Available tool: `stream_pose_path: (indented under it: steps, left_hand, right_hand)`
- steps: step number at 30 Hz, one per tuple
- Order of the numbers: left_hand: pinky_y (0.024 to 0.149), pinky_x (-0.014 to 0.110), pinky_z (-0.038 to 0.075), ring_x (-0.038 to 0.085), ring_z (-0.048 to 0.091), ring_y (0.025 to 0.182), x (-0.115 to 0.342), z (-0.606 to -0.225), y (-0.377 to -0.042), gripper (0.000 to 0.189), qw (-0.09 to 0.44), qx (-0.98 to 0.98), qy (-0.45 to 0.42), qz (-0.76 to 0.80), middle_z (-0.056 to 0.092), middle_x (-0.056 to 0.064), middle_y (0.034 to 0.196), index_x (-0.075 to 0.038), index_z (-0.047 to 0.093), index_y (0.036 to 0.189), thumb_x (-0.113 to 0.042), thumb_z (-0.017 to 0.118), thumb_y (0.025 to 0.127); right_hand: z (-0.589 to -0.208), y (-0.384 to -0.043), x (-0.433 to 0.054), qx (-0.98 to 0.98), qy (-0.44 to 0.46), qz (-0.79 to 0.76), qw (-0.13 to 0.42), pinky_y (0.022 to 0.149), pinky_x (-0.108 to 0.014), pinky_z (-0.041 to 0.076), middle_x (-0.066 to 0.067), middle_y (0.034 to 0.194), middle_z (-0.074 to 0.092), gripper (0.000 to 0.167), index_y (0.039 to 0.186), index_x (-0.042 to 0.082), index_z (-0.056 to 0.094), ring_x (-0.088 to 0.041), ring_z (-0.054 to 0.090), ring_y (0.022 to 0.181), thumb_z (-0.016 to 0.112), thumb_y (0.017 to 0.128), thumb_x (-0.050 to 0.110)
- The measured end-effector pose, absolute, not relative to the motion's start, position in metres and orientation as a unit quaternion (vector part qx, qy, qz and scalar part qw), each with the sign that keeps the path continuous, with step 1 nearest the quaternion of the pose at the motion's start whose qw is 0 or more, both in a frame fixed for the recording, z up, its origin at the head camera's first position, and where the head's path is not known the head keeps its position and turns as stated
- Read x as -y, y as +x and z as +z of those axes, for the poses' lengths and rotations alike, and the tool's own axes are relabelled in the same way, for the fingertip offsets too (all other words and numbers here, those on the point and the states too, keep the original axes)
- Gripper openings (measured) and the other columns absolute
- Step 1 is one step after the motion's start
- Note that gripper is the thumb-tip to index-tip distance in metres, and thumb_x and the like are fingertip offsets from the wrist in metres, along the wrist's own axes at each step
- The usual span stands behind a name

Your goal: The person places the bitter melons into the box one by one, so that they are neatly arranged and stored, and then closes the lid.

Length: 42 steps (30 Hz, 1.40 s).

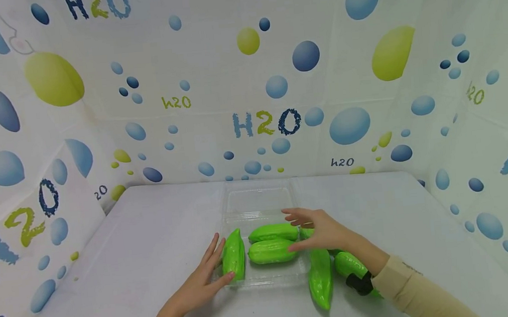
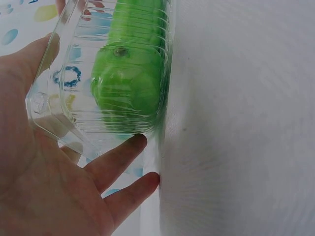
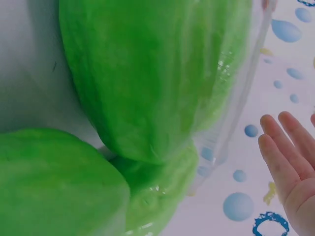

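Observation:
A clear plastic clamshell box (image 1: 269,279) lies on the table with its lid (image 1: 259,198) folded back. Inside are three green gourd-like vegetables: one (image 1: 233,256) lengthwise at the left, two crosswise, the rear (image 1: 273,232) behind the front (image 1: 269,252). My left hand (image 1: 197,282) rests at the box's left wall, fingers spread, thumb over the near left corner; the left wrist view shows straight fingertips by the ribbed wall (image 2: 81,110). My right hand (image 1: 326,230) hovers above the box's right side with fingers extended, holding nothing visible. Its thumb overlaps the front gourd; contact is unclear.
More green gourds lie right of the box, one (image 1: 320,281) pointing toward me and another (image 1: 350,263) partly under the right wrist and its black camera (image 1: 359,284). White table (image 1: 152,238) surrounds the box. A printed backdrop (image 1: 209,56) stands behind and at both sides.

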State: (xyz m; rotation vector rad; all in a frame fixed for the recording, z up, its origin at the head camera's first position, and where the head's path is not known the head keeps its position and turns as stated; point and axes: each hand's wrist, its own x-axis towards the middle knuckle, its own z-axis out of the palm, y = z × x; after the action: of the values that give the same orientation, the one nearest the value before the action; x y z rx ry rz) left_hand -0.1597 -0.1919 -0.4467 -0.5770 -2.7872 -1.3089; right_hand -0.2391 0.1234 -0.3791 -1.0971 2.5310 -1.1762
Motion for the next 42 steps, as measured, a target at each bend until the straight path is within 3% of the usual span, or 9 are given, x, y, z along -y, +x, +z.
stream_pose_path:
  steps: [9, 22, 29, 35, 42]
  left_hand:
    - [0.100, 0.064, 0.018, 0.034, 0.005, 0.137, 0.192, -0.446, -0.160, 0.076, -0.001, 0.891, -0.183, -0.415, -0.003, 0.008, 0.153, -0.015, 0.013, 0.148, -0.039, 0.056, 0.089]
    - [0.100, 0.065, 0.018, 0.034, 0.004, 0.137, 0.191, -0.445, -0.159, 0.077, -0.002, 0.888, -0.185, -0.421, -0.002, 0.009, 0.153, -0.014, 0.013, 0.148, -0.036, 0.057, 0.089]
    - [0.099, 0.065, 0.017, 0.035, 0.004, 0.137, 0.191, -0.444, -0.159, 0.077, -0.001, 0.887, -0.187, -0.421, -0.002, 0.009, 0.153, -0.013, 0.013, 0.148, -0.036, 0.057, 0.089]
    - [0.099, 0.065, 0.018, 0.035, 0.005, 0.137, 0.191, -0.444, -0.159, 0.077, 0.000, 0.888, -0.187, -0.421, -0.002, 0.009, 0.153, -0.013, 0.013, 0.148, -0.036, 0.058, 0.089]
    - [0.099, 0.065, 0.017, 0.035, 0.004, 0.137, 0.191, -0.445, -0.159, 0.077, -0.004, 0.889, -0.184, -0.419, -0.002, 0.009, 0.153, -0.014, 0.013, 0.148, -0.036, 0.057, 0.089]
  right_hand:
    - [-0.369, -0.236, -0.136, -0.844, -0.363, -0.392, 0.042, 0.094, -0.041, 0.043, -0.004, 0.128, 0.053, 0.078, 0.139, 0.021, 0.039, -0.018, 0.054, 0.111, 0.077, 0.072, 0.038]
    - [-0.368, -0.232, -0.156, -0.846, -0.354, -0.398, 0.028, 0.092, -0.041, 0.044, -0.005, 0.128, 0.053, 0.075, 0.137, 0.019, 0.041, -0.020, 0.055, 0.110, 0.077, 0.073, 0.034]
    - [-0.370, -0.229, -0.168, -0.849, -0.347, -0.397, 0.014, 0.091, -0.044, 0.044, -0.009, 0.130, 0.051, 0.075, 0.137, 0.011, 0.041, -0.025, 0.055, 0.110, 0.078, 0.073, 0.022]
    - [-0.370, -0.223, -0.177, -0.851, -0.345, -0.396, 0.000, 0.090, -0.041, 0.046, -0.006, 0.129, 0.052, 0.070, 0.135, 0.015, 0.044, -0.022, 0.056, 0.109, 0.076, 0.075, 0.028]
    - [-0.370, -0.217, -0.185, -0.852, -0.336, -0.401, -0.013, 0.089, -0.043, 0.045, -0.009, 0.127, 0.054, 0.067, 0.134, 0.013, 0.046, -0.027, 0.056, 0.108, 0.076, 0.075, 0.027]
